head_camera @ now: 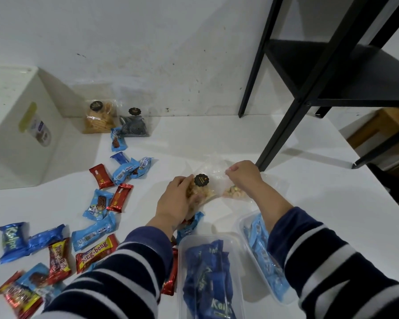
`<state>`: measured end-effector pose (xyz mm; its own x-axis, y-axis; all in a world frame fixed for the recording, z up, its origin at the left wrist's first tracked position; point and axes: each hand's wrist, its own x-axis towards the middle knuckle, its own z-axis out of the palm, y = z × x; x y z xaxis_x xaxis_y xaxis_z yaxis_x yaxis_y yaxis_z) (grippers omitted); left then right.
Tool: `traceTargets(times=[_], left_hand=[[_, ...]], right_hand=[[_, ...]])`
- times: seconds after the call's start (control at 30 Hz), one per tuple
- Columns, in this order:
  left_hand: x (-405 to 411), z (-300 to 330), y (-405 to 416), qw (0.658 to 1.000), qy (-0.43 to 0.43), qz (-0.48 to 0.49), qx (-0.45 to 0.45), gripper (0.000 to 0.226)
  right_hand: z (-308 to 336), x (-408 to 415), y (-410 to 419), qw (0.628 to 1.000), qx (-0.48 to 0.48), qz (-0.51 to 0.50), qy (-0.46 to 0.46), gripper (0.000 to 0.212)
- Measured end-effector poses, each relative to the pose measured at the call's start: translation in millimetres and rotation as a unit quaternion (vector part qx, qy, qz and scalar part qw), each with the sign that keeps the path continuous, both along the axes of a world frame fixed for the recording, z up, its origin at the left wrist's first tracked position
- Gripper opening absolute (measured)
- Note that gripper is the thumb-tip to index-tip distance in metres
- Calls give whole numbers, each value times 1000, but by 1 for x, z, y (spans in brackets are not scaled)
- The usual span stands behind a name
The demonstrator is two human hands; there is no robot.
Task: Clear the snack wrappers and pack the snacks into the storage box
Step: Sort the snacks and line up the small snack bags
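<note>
Between both hands' fingers (189,180), clear snack bag (204,189) stretched.

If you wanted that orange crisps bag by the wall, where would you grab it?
Probably by its top. The orange crisps bag stands upright against the wall, its clear gathered top free, so pinch there from above. A dark snack bag crowds its right side.
</note>
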<state>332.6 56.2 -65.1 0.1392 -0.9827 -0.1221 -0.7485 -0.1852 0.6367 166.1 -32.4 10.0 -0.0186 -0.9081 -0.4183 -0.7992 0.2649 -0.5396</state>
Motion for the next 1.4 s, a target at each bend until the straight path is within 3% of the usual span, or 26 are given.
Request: traceTargets(times=[0.1, 0.2, 0.33, 0.4, 0.57, 0.73, 0.83, 1.03, 1.17, 1.27, 1.4], left_hand=[[-2, -2, 1, 1000, 3, 12, -2, 63], [-4, -3, 1, 1000, 4, 19, -10, 64], [-5, -5, 1, 1000, 8, 25, -17, 65], [-5, -6, 1, 999, 11, 26, -18, 65], [-5, -7, 4, 999, 21, 24, -20, 65], [-6, -7, 4, 1000, 12, 18, -22, 63], [-6, -7, 4, 999, 2, 15, -30, 62], [-6, -7, 6, 1000, 4, 9, -27, 62], [-6, -7, 6, 1000, -1, 13, -26, 63], [-8, -6, 5, 1000, -4, 14, -24, 63], [-8, -6, 5, 1000, -2, 14, -24, 63]], right_hand=[[1, 2, -1, 999, 11, -16, -34, 34], [4, 6, -6, 999, 11, -11, -28, 19], [3, 12, -7, 1000, 23, 2, 1, 30], [0, 12, -6, 999, 17, -3, -27, 36], [-2, 17, -8, 998, -14, -14, -55, 15], [-12, 16, -13, 997, -16, -44, -68, 28], [-8, 19, -14, 994, 6, -39, -98, 12], [-13, 21, -21, 999, -30, -15, -32, 39], [-14, 23, -23, 997, -27, -19, -76, 31], [-12, 24, -27, 998, -30, -10, -60, 18], [-11, 30, -30, 999, -13, -13, -47, 27]])
